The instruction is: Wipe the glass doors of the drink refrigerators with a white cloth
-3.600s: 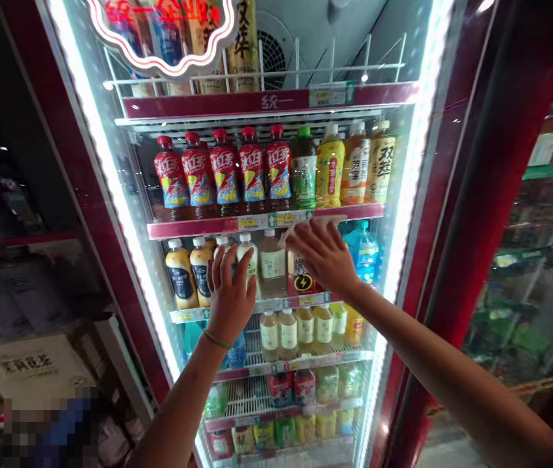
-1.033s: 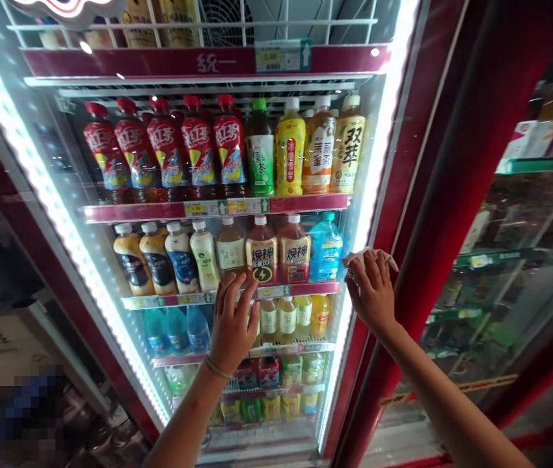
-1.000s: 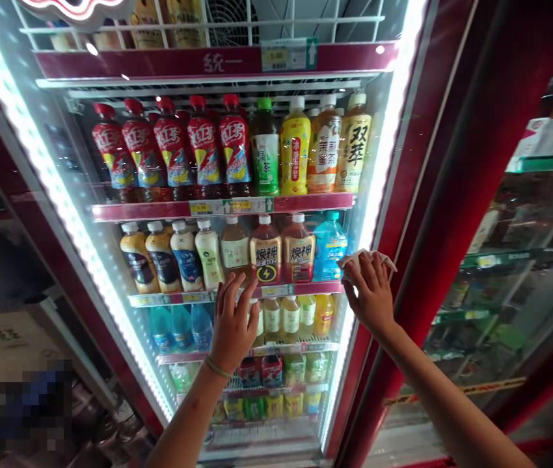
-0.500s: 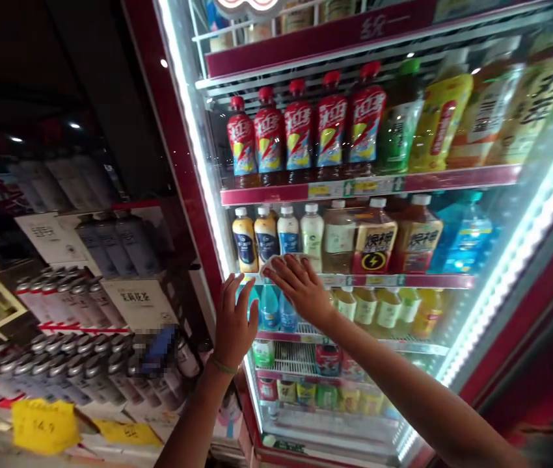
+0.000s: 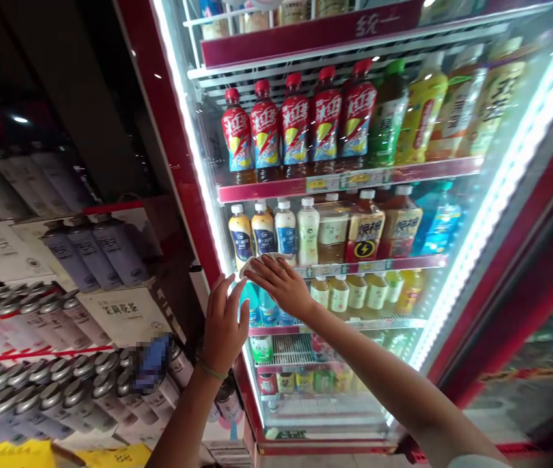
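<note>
My right hand [image 5: 281, 284] lies against the glass door [image 5: 276, 383] of a lit drinks fridge, its fingers over a white cloth [image 5: 253, 262]. Only the cloth's edge shows past the fingertips; whether it is fabric or paper I cannot tell. Lower and to the left, my left hand [image 5: 225, 318] is raised near the door's left edge, fingers spread, holding nothing. Whether it touches the glass is not clear. Behind the glass near my right hand stand small bottles with white caps [image 5: 263, 231], and blue bottles [image 5: 267, 305] sit partly hidden below.
Red-capped tea bottles [image 5: 296, 127] line a higher shelf inside the fridge. A red frame [image 5: 172, 162] borders the door on the left. Beside it, a display holds many silver-topped cans [image 5: 66, 393], purple bottles [image 5: 115, 257], white cartons [image 5: 120, 312] and yellow price signs [image 5: 10, 454].
My right hand and the cloth have slid left and slightly down across the glass, closer to my left hand. My left hand stays near the door's left edge. The view has shifted a little.
</note>
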### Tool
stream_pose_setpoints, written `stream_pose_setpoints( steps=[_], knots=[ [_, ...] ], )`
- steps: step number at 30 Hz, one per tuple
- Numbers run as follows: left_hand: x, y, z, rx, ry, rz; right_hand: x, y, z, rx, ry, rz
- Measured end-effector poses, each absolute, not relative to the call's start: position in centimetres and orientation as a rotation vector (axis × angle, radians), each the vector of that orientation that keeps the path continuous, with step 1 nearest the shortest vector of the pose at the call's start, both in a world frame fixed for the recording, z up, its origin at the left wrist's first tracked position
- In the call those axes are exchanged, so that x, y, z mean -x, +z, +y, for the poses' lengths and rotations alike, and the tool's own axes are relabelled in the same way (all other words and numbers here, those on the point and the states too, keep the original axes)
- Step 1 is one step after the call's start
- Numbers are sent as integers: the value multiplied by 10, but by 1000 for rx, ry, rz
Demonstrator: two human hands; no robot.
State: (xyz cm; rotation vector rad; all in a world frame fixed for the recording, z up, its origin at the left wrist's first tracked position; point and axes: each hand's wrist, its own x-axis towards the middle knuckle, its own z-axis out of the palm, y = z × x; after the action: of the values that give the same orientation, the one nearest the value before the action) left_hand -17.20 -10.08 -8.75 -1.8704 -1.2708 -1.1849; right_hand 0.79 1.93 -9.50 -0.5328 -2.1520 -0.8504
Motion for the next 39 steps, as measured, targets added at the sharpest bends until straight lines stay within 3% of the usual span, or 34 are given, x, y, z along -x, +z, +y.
stream_pose_setpoints(
  steps=[11, 19, 24, 29, 39],
  knots=[
    [22, -109, -35, 1938, -1295, -1153, -280, -124, 50, 948, -965, -1897],
    [-59, -146, -9, 1774, -1285, -1261, -433, -177, 78, 1160, -678, -1425],
    [-46, -173, -13, 1677, -1251, -1403, -379, -201, 77, 1168, -488, -1225],
    [-4, -187, -21, 1660, -1178, -1428, -280, -218, 58, 1095, -491, -1325],
    [103, -172, -57, 1756, -1115, -1415, -108, -238, 28, 1043, -523, -1431]
  ],
)
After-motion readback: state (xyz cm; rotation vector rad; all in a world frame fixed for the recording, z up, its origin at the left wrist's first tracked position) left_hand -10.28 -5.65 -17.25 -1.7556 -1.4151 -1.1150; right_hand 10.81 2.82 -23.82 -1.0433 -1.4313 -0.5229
